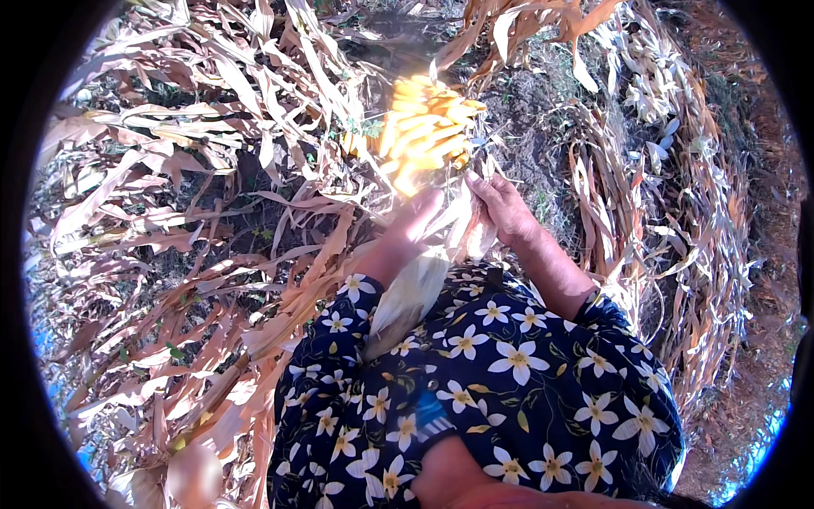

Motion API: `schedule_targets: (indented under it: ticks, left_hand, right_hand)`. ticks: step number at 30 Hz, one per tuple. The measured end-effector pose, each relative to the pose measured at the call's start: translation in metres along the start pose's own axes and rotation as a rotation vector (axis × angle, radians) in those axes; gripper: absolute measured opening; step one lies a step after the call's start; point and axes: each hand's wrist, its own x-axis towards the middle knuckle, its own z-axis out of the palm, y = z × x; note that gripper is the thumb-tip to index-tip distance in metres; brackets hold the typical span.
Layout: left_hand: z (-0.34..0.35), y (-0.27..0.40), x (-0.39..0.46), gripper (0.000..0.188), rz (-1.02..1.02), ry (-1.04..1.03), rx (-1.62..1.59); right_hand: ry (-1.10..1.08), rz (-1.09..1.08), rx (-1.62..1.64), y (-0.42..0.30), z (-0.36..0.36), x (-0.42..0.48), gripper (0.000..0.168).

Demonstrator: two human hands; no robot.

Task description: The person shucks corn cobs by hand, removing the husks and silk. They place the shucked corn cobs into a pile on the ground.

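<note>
Dry, pale corn husks point(467, 219) lie between my two hands, in front of my body. My right hand point(507, 207) grips them at their upper right side, thumb pointing towards the pile. My left hand point(413, 219) is beside the husks on the left, blurred and washed out by glare; whether its fingers hold any husk is unclear. A broad, papery husk point(410, 289) hangs below the left wrist, against the flowered dark garment. Just beyond both hands, husked yellow corn ears point(429, 121) are heaped on the ground, the nearest ones overexposed.
Cut dry corn stalks and leaves point(248, 95) cover the ground to the left, reaching close to my left arm. More stalks lie in a long band point(607, 210) at the right. Curled dry leaves point(528, 28) hang in at the top. Soil point(524, 127) shows right of the heap.
</note>
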Motion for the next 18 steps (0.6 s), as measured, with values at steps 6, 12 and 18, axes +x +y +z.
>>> schedule_targets:
  ticks: [6, 12, 18]
  left_hand:
    - [0.028, 0.015, 0.012, 0.055, -0.147, -0.313, 0.072]
    - [0.019, 0.008, 0.021, 0.048, -0.268, -0.262, 0.354]
    - [0.022, -0.006, 0.02, 0.034, -0.13, -0.293, 0.387]
  right_hand:
    - [0.069, 0.008, 0.112, 0.008, -0.008, 0.013, 0.036]
    - [0.24, -0.025, -0.587, 0.009, -0.068, 0.015, 0.039]
    - [0.526, -0.129, 0.2, 0.012, -0.11, 0.021, 0.017]
